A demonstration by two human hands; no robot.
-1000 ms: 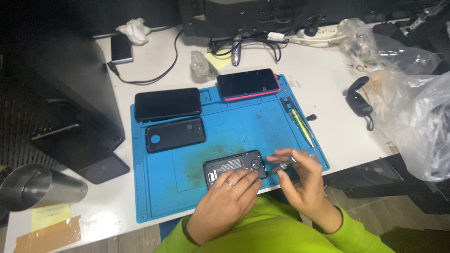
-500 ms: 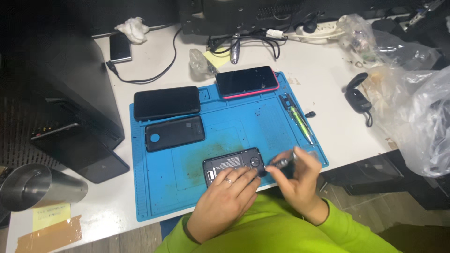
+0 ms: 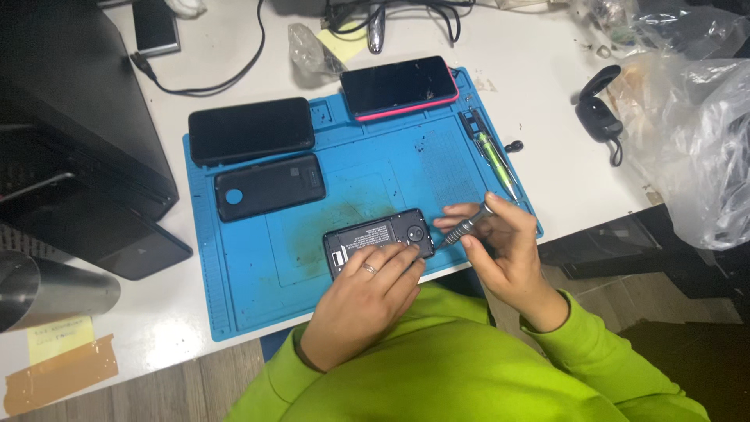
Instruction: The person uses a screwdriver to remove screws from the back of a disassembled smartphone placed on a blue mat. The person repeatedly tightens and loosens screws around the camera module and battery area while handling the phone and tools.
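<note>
Matt blue rubbery mat [image 3: 258, 289], glossy glass phone [image 3: 398, 86], crinkly clear plastic bag [image 3: 695, 141]

Opened phone [image 3: 379, 241] near edge – under left hand [image 3: 367, 301]; screwdriver [image 3: 462, 229] tip unreadable.

Three phones in all: one opened phone [image 3: 378, 239], one black-screened phone [image 3: 251, 130], one pink-edged phone [image 3: 398, 86]. One black back cover [image 3: 269, 187], one blue mat [image 3: 351, 195], one screwdriver [image 3: 461, 228], one green pen [image 3: 494, 152]. Two hands: left hand [image 3: 363, 301], right hand [image 3: 508, 250].

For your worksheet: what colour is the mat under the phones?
Blue: the mat shows clearly in the head view.
</note>
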